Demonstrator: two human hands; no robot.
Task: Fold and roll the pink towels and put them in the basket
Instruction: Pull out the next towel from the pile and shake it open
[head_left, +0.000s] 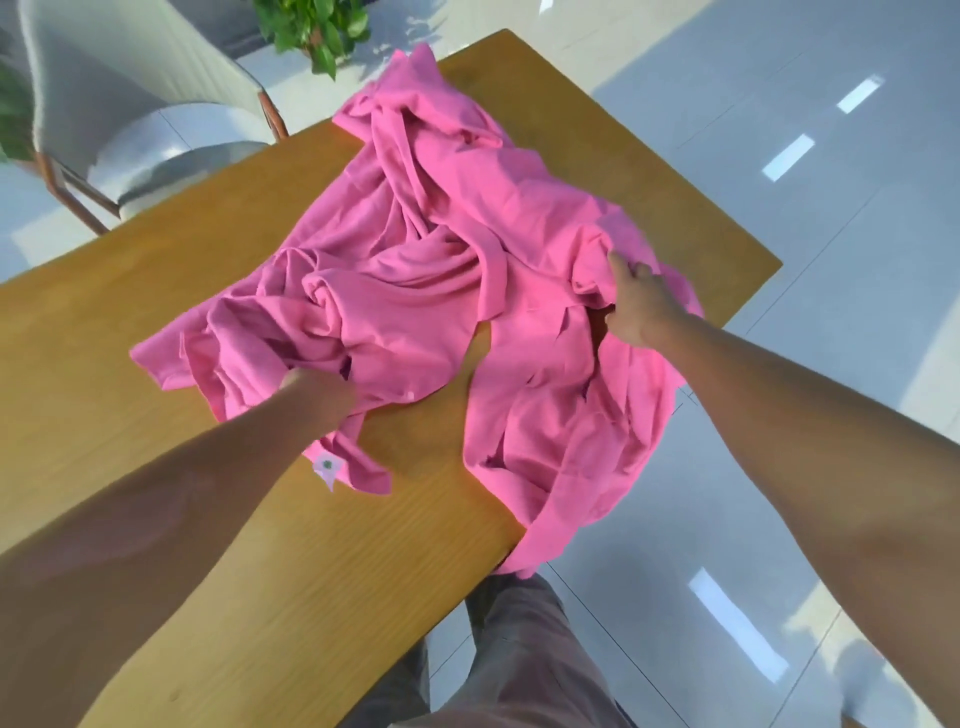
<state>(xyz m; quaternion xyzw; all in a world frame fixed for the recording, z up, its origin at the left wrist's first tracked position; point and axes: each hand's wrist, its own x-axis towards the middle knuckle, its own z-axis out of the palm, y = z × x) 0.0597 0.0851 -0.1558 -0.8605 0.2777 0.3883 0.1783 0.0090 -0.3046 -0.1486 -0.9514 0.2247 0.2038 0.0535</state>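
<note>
A crumpled heap of pink towels (436, 270) covers the middle and right of the wooden table (130, 332). One part hangs over the table's near right edge. My left hand (317, 387) grips a bunch of pink cloth at the heap's near left side; its fingers are buried in the folds. My right hand (636, 301) grips a fold at the heap's right side, near the table's right edge. A small white label (326, 466) shows on a towel corner below my left wrist. No basket is in view.
A pale chair (130, 88) with a brown frame stands beyond the table's far left edge. A green plant (317, 31) sits behind the table. Glossy white floor tiles (805, 182) lie to the right. My legs show below the table's near edge.
</note>
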